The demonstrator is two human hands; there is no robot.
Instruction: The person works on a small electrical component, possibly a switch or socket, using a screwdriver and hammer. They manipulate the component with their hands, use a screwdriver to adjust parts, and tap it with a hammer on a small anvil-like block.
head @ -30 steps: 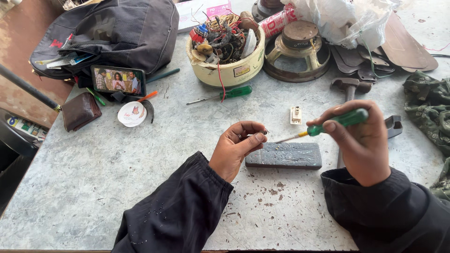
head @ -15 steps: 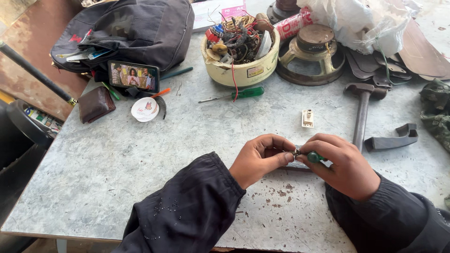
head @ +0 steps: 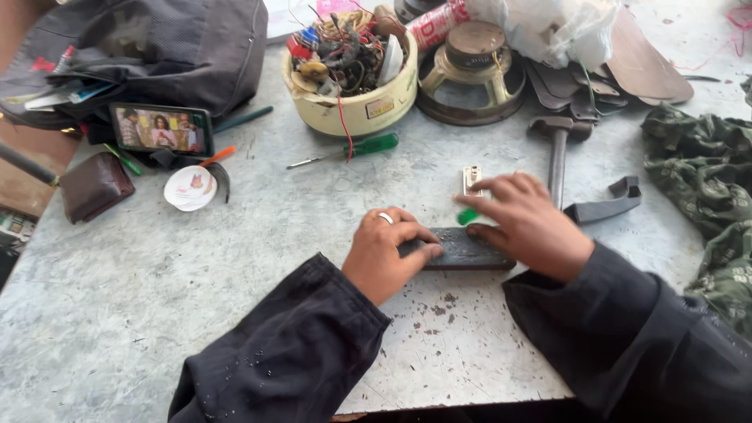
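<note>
Both hands dropped: left hand (head: pixel 388 254) presses dark block (head: pixel 462 249); right hand (head: pixel 529 223) grips green screwdriver (head: pixel 468 216).

Two screwdrivers (head: pixel 348 150) (head: pixel 468 215), one hammer (head: pixel 558 149)

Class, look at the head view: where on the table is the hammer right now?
The hammer lies on the grey table, right of centre, just beyond the right hand, its head toward the old speaker, with a black bracket to its right.
</note>
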